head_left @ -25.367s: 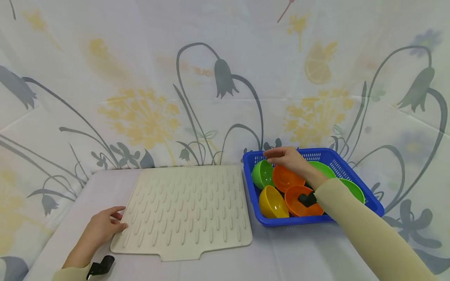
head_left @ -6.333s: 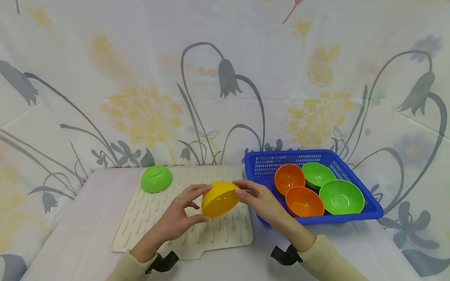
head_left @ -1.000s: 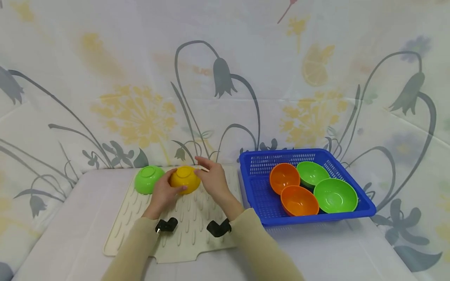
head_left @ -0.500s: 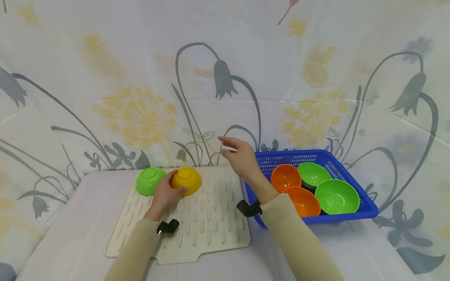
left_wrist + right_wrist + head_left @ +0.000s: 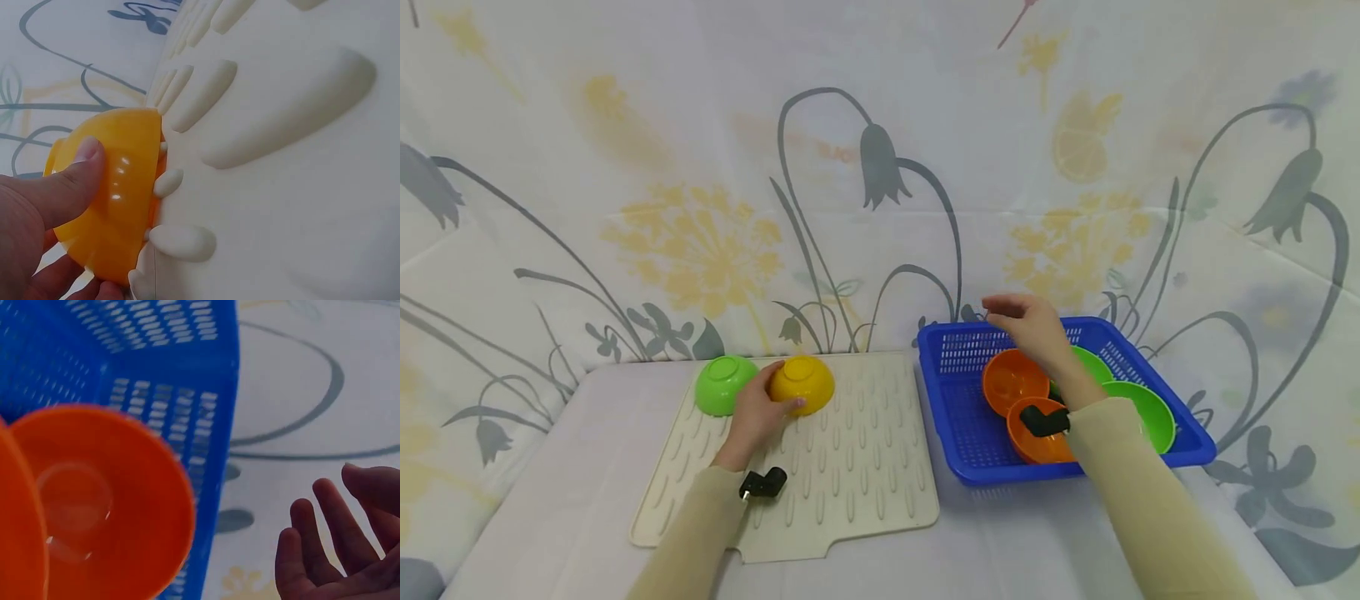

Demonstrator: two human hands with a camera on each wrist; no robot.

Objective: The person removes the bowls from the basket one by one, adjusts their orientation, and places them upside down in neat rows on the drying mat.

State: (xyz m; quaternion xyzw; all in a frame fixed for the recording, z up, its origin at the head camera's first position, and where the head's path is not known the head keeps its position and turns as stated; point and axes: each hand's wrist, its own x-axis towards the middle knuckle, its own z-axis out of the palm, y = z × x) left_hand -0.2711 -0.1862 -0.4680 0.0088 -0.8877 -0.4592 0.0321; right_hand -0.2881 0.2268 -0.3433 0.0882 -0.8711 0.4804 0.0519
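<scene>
An upside-down yellow bowl (image 5: 808, 385) rests on the ridged cream draining mat (image 5: 842, 467). My left hand (image 5: 758, 412) holds its left side; in the left wrist view the thumb lies across the yellow wall and the other fingers go round behind. Just left of it sits an upturned green bowl (image 5: 722, 387). Over the back of the blue basket (image 5: 951, 450) hovers my right hand (image 5: 1033, 329), fingers loosely bent and holding nothing. Below it are two orange bowls (image 5: 1011, 385), and two green bowls (image 5: 1146, 412) partly hidden by the arm. The right wrist view shows orange bowls (image 5: 119, 506) apart from the fingers.
The basket stands right of the mat on a white cloth (image 5: 992, 550). A patterned curtain (image 5: 715, 167) hangs right behind both. Black wrist cameras (image 5: 763, 483) sit at both cuffs.
My right hand has let go of the yellow bowl's side and moved right, from the mat to above the basket. My left hand stays on the yellow bowl.
</scene>
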